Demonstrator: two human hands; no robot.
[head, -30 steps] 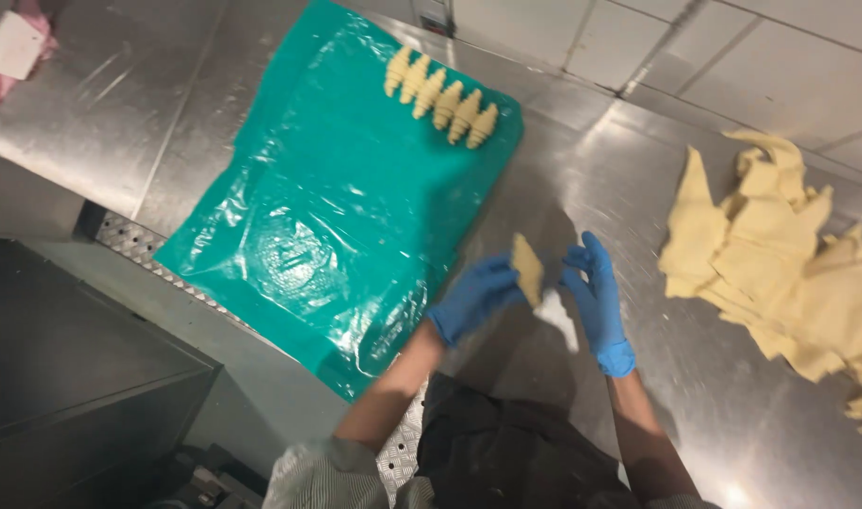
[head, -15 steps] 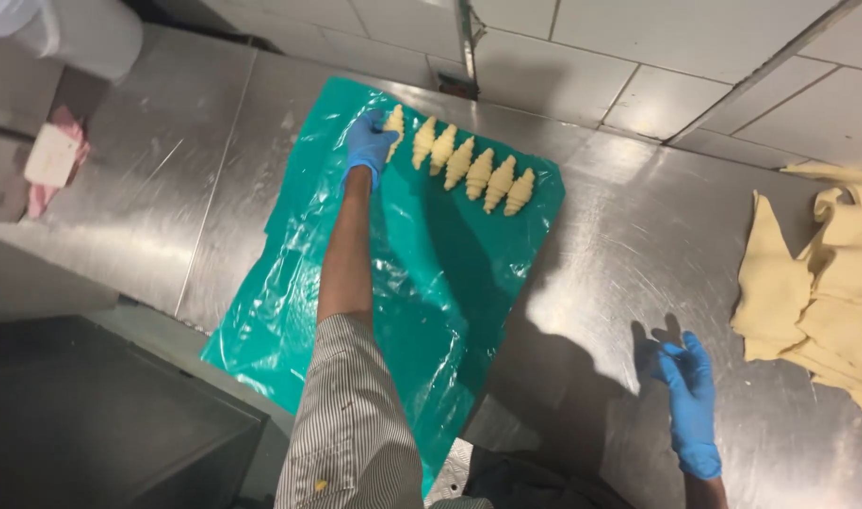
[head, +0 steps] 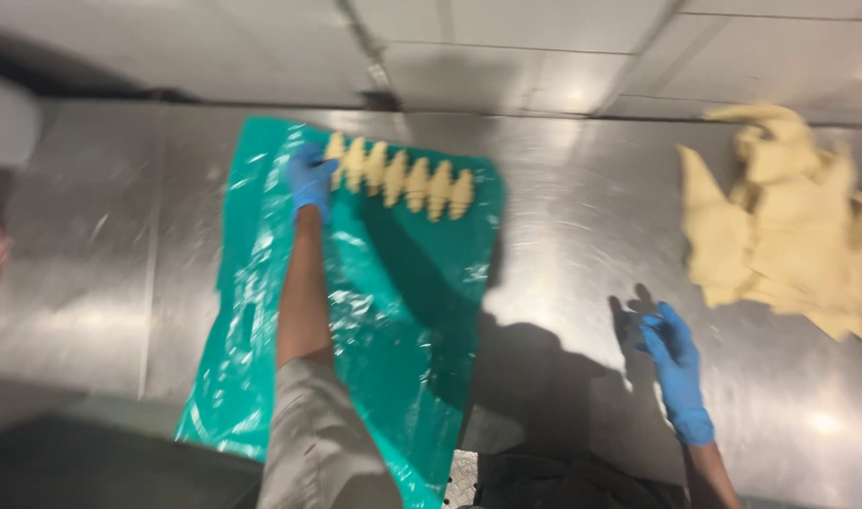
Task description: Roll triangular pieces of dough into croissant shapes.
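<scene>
**Left hand at the end of the croissant row, right hand idle on the steel**

Row of shaped raw croissants (head: 398,181) lies across the far end of the green plastic sheet (head: 374,320), six or so pieces side by side, pale dough. Left hand (head: 310,179), blue glove, reaches out along the sheet to the left end of the row; fingers curled against the endmost piece, touching it. Blur hides whether they actually pinch it, cannot tell. Bare forearm and a grey striped sleeve (head: 323,443) run down over the sheet toward the camera.

Right hand (head: 674,353), blue glove too, is well to the right of the sheet, low over the bare stainless steel table (head: 563,236); fingers loosely spread, holding nothing. Its shadow falls just left of it on the steel.

Heap of cut dough sheets (head: 789,217) sits right of the green sheet, beyond the right hand, apart from it. White tiled wall (head: 544,38) runs behind the table's far edge.
</scene>
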